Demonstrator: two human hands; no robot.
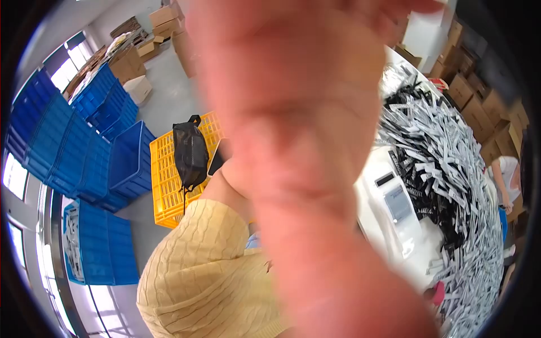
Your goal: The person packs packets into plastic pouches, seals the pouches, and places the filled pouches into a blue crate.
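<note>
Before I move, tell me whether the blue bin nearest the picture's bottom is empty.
Not empty: pale pieces show inside the opening of the blue bin. How full it is, I cannot tell.

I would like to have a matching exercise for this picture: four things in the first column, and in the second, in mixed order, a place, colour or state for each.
Column one:
1. black bag
2. hand nearest the camera
3. knitted sleeve
4. white device

Column two:
A. pale yellow
B. beside the pile of strips
C. on the yellow crate
D. blurred

Pairs: 1-C, 2-D, 3-A, 4-B
</note>
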